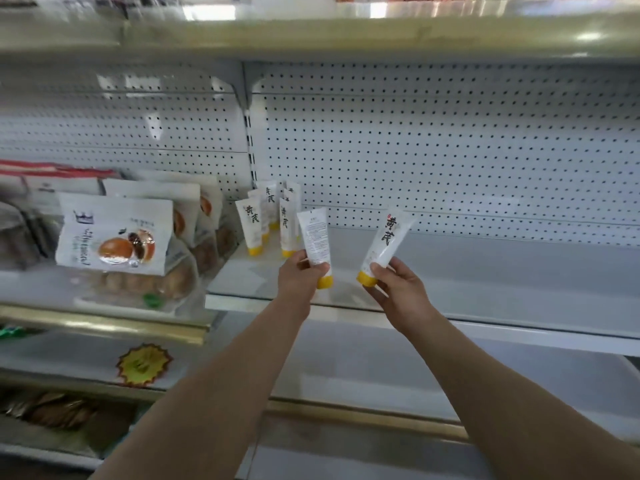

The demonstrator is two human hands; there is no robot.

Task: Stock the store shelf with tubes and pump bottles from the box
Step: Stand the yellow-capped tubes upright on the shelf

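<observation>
Standing tubes [268, 216] clustered at shelf [485, 271] back-left corner against pegboard [450, 150]; snack bags [114, 233] on adjoining shelf to their left; before the cluster, left hand [299, 275] and right hand [394, 289] each hold one tube, cap down, side by side.

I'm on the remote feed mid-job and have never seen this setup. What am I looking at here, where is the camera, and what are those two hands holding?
There is no robot: a person wears one wide-angle camera on the head, looking forward and down at their own bare hands. The left hand holds a white tube with a yellow cap, its printed back toward you. The right hand holds a second tube, its front lettering showing. Both are cap-down over a white store shelf. At the shelf's left end a cluster of the same tubes already stands on its caps. Further left sit bags of pastries.
</observation>
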